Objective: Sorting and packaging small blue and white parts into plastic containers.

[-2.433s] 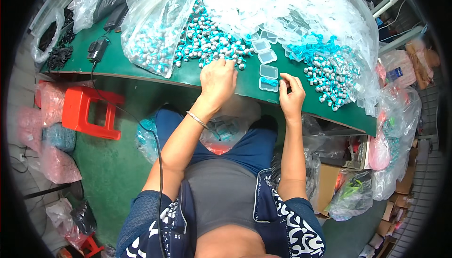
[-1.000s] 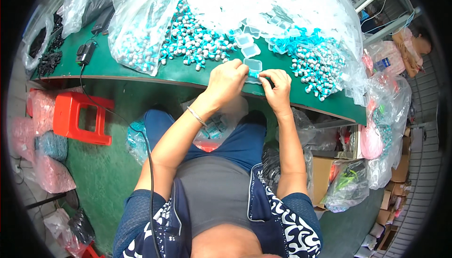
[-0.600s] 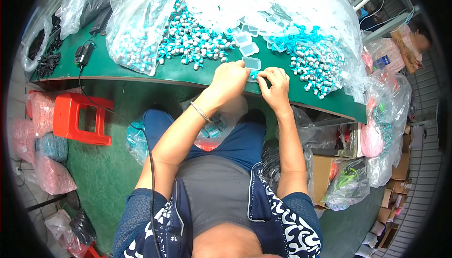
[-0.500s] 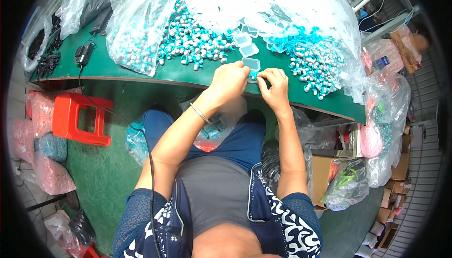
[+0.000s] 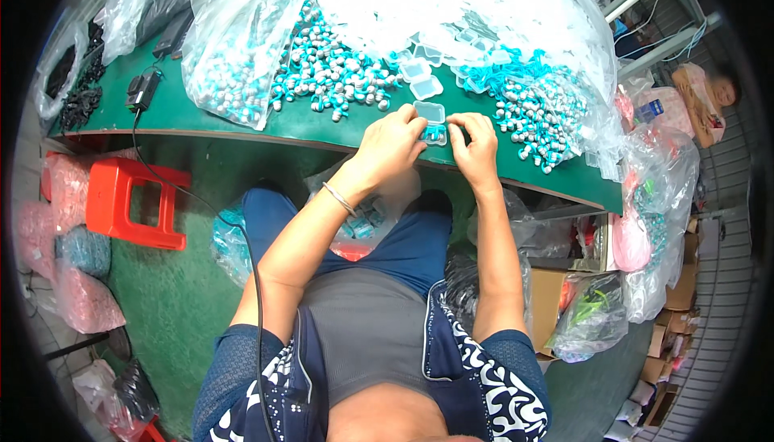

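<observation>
A small clear plastic box (image 5: 435, 139) lies near the front edge of the green table, its hinged lid (image 5: 430, 110) raised on the far side. Blue earplug-like pieces with cords (image 5: 434, 130) show inside it. My left hand (image 5: 390, 142) has its fingers bent round the box's left side, gripping it. Just beyond the right side is my right hand (image 5: 477, 148), thumb and forefinger apart with nothing between them. Other open clear boxes (image 5: 426, 87) stand behind, between two heaps of grey-and-blue corded pieces, one on the left (image 5: 334, 71) and one on the right (image 5: 542, 111).
A large clear plastic bag (image 5: 451, 6) covers the table's back. A black device (image 5: 143, 89) with a cable sits at left. Below are a red stool (image 5: 133, 204), filled bags (image 5: 93, 297) and a cardboard box (image 5: 548, 305). Another person (image 5: 701, 103) is at far right.
My hands have drawn apart slightly, my right hand moving right, so the box and its blue contents show between them. The other person at far right has shifted.
</observation>
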A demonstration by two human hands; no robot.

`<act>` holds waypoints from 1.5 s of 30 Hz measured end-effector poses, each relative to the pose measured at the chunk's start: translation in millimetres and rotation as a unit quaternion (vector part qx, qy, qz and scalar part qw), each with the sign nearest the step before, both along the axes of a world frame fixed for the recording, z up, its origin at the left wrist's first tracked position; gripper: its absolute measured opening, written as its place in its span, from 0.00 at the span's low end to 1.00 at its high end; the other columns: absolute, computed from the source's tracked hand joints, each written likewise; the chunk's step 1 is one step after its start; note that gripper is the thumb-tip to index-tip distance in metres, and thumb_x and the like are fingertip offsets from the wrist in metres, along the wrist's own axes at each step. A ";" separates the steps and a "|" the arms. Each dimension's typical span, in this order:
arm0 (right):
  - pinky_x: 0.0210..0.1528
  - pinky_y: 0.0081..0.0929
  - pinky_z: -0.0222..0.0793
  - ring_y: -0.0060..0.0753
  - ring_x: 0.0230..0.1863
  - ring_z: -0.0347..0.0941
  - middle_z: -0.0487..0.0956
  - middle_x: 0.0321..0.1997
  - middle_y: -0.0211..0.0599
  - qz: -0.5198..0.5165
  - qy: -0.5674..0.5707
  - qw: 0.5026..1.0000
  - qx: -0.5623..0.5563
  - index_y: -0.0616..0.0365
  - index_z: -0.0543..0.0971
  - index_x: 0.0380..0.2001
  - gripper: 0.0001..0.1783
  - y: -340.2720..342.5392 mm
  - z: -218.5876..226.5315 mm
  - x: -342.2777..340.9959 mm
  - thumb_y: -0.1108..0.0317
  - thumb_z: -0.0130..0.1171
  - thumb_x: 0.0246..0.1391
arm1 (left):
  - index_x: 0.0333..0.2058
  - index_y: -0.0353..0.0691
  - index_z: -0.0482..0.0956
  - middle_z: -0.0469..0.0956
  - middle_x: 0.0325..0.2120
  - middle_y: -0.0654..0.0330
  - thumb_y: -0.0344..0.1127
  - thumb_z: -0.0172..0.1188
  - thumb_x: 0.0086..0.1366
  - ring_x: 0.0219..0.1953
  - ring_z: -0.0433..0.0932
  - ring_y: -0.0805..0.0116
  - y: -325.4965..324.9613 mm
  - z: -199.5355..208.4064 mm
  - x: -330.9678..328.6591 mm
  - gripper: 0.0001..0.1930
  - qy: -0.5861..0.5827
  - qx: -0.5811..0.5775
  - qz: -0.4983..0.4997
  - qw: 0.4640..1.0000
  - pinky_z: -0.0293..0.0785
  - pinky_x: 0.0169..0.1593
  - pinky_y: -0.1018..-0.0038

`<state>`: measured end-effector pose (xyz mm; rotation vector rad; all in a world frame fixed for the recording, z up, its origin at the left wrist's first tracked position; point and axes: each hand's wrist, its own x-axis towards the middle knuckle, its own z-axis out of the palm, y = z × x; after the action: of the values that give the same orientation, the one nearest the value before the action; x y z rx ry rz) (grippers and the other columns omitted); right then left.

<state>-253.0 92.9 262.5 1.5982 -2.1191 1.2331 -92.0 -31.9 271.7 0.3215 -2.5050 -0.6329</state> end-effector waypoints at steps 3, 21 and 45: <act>0.47 0.40 0.67 0.43 0.45 0.74 0.80 0.41 0.35 -0.019 0.030 0.998 0.049 0.53 0.83 0.39 0.10 -14.0 2.2 -10.5 0.68 0.62 0.52 | 0.44 0.39 0.78 0.74 0.41 0.55 0.32 0.68 0.55 0.40 0.79 0.53 -0.8 -2.9 0.0 0.18 0.023 -0.003 -0.004 1.000 0.76 0.42 0.61; 0.34 0.31 0.73 0.40 0.32 0.77 0.80 0.34 0.39 0.041 -0.057 0.997 -0.013 0.61 0.79 0.34 0.09 -13.4 6.8 -3.8 0.79 0.65 0.46 | 0.55 0.40 0.71 0.76 0.39 0.54 0.33 0.70 0.53 0.40 0.78 0.51 1.7 -9.7 1.4 0.30 0.100 0.100 0.005 0.990 0.76 0.41 0.61; 0.36 0.26 0.75 0.31 0.35 0.79 0.82 0.36 0.39 0.117 -0.103 0.988 0.020 0.62 0.82 0.40 0.12 -2.2 0.1 23.8 0.77 0.66 0.50 | 0.38 0.38 0.80 0.74 0.30 0.55 0.36 0.64 0.61 0.31 0.78 0.51 -12.2 -16.6 7.1 0.09 0.100 0.069 -0.038 0.992 0.75 0.33 0.61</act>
<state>-229.2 90.7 262.6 1.8552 -2.1332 1.4958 -84.9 -44.1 255.2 0.2009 -2.2958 -0.8285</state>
